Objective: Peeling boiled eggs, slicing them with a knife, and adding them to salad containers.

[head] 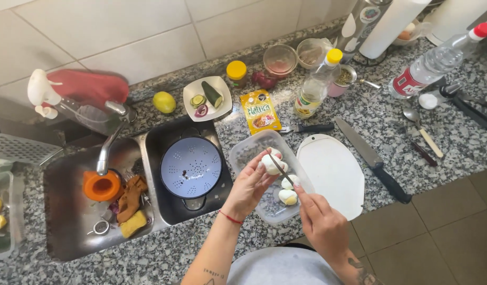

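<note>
Head view. The left hand (248, 187) holds a peeled boiled egg (271, 164) in its fingertips, directly above the clear plastic container (243, 153) that stands on the granite table (454, 137). The right hand (322, 224) is closed in a pinch around a small knife (280, 170), whose thin blade lies across the egg. Two egg halves (289, 190), yolk showing, lie in the container below the held egg.

Procedure, as judged from this view:
1. Keep the egg over the container so that any falling piece lands inside it.
2. Support the egg from beneath with the left fingertips, and keep those fingertips clear of the blade's line.
3. Draw the blade through with light pressure; a boiled white is likely to tear if forced.
4. Let the halves drop a short way, so the yolks stay seated.

The blade's edge direction is too fine to resolve here; it appears to face the egg.

Surroundings: a white cutting board (332, 174) lies just beside the container on its right, with a large black-handled knife (372, 158) beyond it. A blue colander (192, 168) sits in the sink (69, 221) to the left. A yellow sauce pouch (259, 111) lies behind the container.
</note>
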